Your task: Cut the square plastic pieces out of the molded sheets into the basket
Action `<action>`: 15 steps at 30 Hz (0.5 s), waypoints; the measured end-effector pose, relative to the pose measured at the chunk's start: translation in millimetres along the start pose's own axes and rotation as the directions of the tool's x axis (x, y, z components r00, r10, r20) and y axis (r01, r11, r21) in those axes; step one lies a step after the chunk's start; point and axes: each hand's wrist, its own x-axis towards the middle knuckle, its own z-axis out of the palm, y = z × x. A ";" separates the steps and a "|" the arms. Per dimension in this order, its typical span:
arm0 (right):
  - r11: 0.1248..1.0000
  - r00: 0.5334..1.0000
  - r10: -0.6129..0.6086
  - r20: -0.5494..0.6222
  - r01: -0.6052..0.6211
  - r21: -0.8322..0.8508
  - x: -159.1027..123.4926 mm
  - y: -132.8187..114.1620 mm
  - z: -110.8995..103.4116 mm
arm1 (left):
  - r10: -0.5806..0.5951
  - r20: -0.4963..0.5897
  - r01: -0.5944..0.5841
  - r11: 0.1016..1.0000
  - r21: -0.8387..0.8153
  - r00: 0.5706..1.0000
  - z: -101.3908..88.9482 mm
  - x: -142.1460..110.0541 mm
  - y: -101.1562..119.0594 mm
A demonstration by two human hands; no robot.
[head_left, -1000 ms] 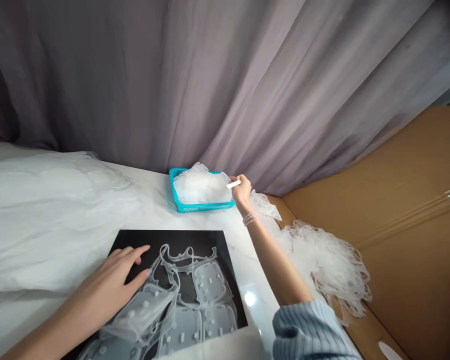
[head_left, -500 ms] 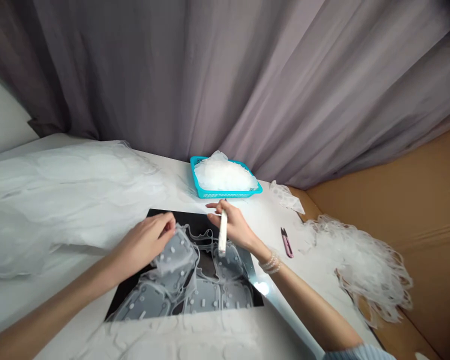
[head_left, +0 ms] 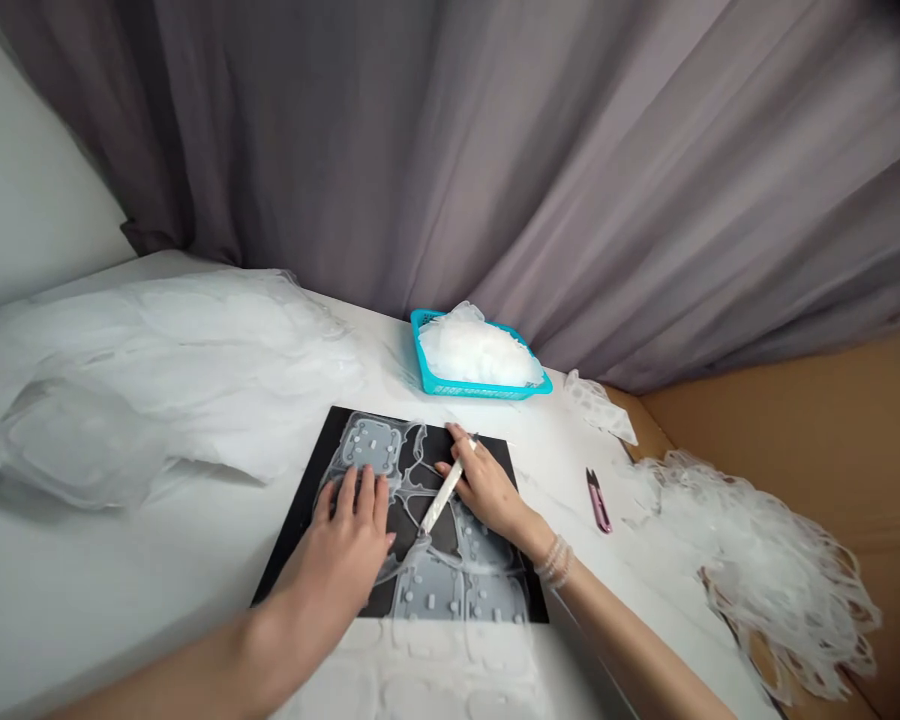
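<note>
A translucent, rubbery-looking sheet [head_left: 429,590] of rounded panels with small raised bumps lies over a black mat [head_left: 300,525]. Some panel openings in it show black. My left hand [head_left: 349,540] rests palm down on the left part of the sheet, fingers stretched and slightly apart. In my right hand [head_left: 487,488] is a slim white pen-like tool [head_left: 442,500], slanting across the fingers, its dark end [head_left: 474,438] pointing away from me. That hand is over the right side of the mat, just above or touching the sheet; I cannot tell which.
A turquoise basket [head_left: 487,390] heaped with white translucent pieces stands behind the mat. Pink thread snips [head_left: 598,502] lie to the right, near a tangled pile of clear offcuts [head_left: 772,560]. Stacked translucent sheets [head_left: 165,360] cover the left. A grey curtain [head_left: 345,150] hangs behind.
My left hand has gone from pinched fingers at the sheet's raised upper part to lying flat. The sheet is now spread flatter. The right hand still holds the tool. The view has turned slightly left.
</note>
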 end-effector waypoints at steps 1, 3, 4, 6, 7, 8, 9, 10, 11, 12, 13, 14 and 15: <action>0.999 0.999 0.024 -0.024 -0.025 -0.026 -7.0 1.9 -1.9 | -0.011 0.000 0.011 0.998 0.056 1.000 2.7 -6.2 7.5; 0.993 0.991 0.112 -0.069 -0.114 -0.034 -16.1 2.0 -9.3 | -0.029 -0.001 0.029 0.987 0.160 1.000 4.7 -12.5 18.3; 0.985 0.982 0.168 -0.088 -0.171 -0.017 -17.8 -0.7 -14.9 | -0.038 0.004 0.036 0.979 0.201 0.999 4.3 -13.5 21.7; 0.963 0.958 0.267 -0.109 -0.261 0.064 -15.0 -13.1 -27.9 | -0.056 0.024 0.047 0.959 0.280 0.998 1.6 -13.4 25.2; 0.953 0.951 0.289 -0.107 -0.277 0.120 -10.6 -22.6 -34.1 | -0.061 0.037 0.047 0.950 0.307 0.997 -0.1 -13.0 25.4; 0.948 0.955 0.283 -0.092 -0.264 0.176 -4.4 -33.7 -39.0 | -0.064 0.047 0.045 0.946 0.320 0.997 -1.9 -12.4 24.8; 0.948 0.968 0.243 -0.066 -0.222 0.230 3.3 -45.7 -41.9 | -0.064 0.053 0.044 0.948 0.316 0.997 -3.6 -11.9 23.5; 0.946 0.984 0.177 -0.033 -0.161 0.280 11.9 -57.5 -42.5 | -0.063 0.051 0.045 0.954 0.297 0.997 -5.2 -11.4 21.6; 0.939 0.995 0.099 0.006 -0.096 0.329 20.8 -68.4 -40.5 | -0.062 0.046 0.047 0.961 0.273 0.997 -6.6 -11.0 19.4; 0.923 0.999 0.027 0.043 -0.042 0.383 29.5 -77.5 -36.3 | -0.058 0.039 0.046 0.968 0.247 0.998 -7.7 -10.7 17.2; 0.899 0.997 -0.032 0.073 -0.003 0.438 37.2 -84.5 -30.4 | -0.055 0.034 0.046 0.973 0.225 0.998 -8.7 -10.6 15.1; 0.873 0.993 -0.071 0.090 0.018 0.487 43.7 -89.1 -23.4 | -0.053 0.031 0.045 0.977 0.207 0.998 -9.5 -10.6 13.4; 0.851 0.991 -0.090 0.100 0.024 0.524 48.6 -91.6 -16.3 | -0.049 0.032 0.042 0.980 0.196 0.998 -10.0 -10.8 12.2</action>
